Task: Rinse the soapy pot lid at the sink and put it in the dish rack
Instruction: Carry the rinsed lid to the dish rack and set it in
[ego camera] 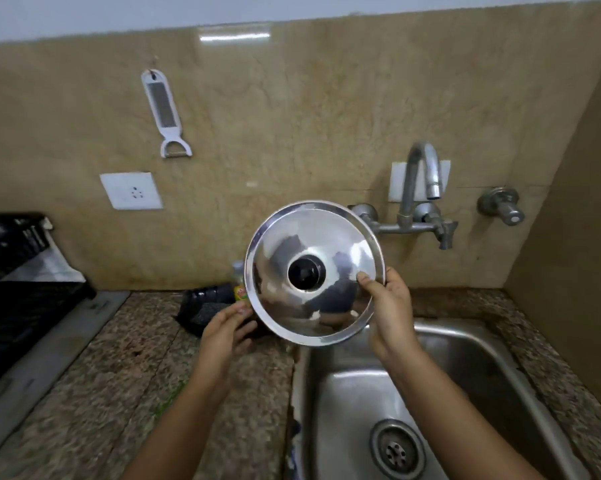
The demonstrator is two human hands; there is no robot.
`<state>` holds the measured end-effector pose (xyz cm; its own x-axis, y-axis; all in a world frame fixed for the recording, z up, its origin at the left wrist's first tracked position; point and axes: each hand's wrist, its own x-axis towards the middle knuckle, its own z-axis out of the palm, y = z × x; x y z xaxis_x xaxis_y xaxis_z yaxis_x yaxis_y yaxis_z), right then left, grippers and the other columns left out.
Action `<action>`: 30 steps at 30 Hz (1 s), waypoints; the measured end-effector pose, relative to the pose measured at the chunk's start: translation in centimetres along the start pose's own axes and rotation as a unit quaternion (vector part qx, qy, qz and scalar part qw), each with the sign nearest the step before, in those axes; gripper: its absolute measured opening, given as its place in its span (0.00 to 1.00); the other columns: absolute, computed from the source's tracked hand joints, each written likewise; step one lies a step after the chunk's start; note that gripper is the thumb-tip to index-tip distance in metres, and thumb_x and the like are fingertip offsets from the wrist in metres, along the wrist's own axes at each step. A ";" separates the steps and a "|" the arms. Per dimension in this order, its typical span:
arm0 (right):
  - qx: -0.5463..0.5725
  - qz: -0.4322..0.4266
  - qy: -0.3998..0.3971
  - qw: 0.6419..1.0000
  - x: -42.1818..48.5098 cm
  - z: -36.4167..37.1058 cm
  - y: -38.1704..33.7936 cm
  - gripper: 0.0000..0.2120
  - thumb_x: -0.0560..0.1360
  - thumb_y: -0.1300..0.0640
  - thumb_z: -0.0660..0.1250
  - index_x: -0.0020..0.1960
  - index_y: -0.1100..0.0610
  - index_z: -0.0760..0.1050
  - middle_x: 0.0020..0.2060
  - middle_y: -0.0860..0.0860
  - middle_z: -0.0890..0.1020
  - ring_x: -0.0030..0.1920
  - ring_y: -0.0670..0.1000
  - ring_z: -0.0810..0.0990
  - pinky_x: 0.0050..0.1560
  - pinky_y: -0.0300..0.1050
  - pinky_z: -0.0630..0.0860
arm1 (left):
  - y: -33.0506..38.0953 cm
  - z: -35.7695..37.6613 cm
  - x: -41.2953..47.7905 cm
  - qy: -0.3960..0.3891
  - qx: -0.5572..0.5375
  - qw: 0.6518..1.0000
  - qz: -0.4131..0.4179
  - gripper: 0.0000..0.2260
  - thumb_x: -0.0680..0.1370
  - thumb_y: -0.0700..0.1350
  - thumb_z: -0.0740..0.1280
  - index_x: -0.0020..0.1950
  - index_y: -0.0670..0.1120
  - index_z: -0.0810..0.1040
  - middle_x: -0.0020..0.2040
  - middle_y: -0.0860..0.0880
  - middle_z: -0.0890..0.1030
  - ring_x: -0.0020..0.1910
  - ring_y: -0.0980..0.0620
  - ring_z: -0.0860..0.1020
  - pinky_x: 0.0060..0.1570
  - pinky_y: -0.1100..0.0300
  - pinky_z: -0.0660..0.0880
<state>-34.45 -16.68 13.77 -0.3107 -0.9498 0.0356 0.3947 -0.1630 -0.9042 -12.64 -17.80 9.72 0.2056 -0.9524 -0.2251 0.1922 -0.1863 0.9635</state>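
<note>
Lid (314, 271) pinched at its rim in my right hand (389, 313), left hand (226, 329) open and empty; I'd carry it level toward the rack (18, 271), thumb firm.

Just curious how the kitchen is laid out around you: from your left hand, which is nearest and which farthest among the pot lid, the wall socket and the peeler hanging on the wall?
From the left hand:
1. Pot lid, just to its right, held by the right hand.
2. Wall socket, up and left on the wall.
3. Peeler, hanging higher above the socket.
</note>
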 end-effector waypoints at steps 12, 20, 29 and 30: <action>0.109 0.081 -0.021 0.991 -1.7 32.5 8.7 0.08 0.77 0.66 0.62 0.56 0.59 0.73 0.42 0.56 0.80 0.40 0.53 0.78 0.38 0.46 0.76 | 17.0 -28.5 6.2 0.096 0.069 0.983 0.141 0.10 0.82 0.46 0.58 0.59 0.49 0.76 0.52 0.52 0.82 0.51 0.54 0.79 0.50 0.59 0.72; 0.033 0.011 -0.084 0.996 1.2 52.8 14.4 0.07 0.77 0.67 0.61 0.45 0.57 0.71 0.37 0.53 0.77 0.36 0.50 0.75 0.38 0.43 0.72 | 25.5 -44.4 11.0 0.213 0.120 0.947 0.207 0.07 0.81 0.45 0.59 0.52 0.52 0.76 0.50 0.53 0.81 0.51 0.53 0.78 0.51 0.56 0.71; -0.038 -0.076 -0.157 0.984 5.3 67.9 20.4 0.12 0.76 0.66 0.61 0.38 0.53 0.67 0.33 0.50 0.72 0.32 0.47 0.71 0.35 0.39 0.69 | 25.9 -51.9 17.4 0.233 0.175 0.942 0.164 0.07 0.81 0.45 0.60 0.55 0.49 0.75 0.56 0.47 0.81 0.49 0.52 0.77 0.41 0.63 0.69; -0.045 -0.081 -0.163 0.982 5.6 68.9 20.9 0.12 0.76 0.66 0.61 0.38 0.52 0.67 0.33 0.50 0.72 0.33 0.47 0.71 0.36 0.41 0.69 | 25.6 -52.2 17.7 0.233 0.173 0.943 0.164 0.07 0.81 0.45 0.60 0.56 0.49 0.75 0.56 0.47 0.81 0.49 0.52 0.77 0.41 0.64 0.69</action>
<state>31.67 -43.83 24.37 -0.0631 -0.9510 0.3028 0.2798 -0.3081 -0.9093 45.98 -26.84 22.86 0.6146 -0.7778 0.1314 -0.2628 -0.0448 0.9638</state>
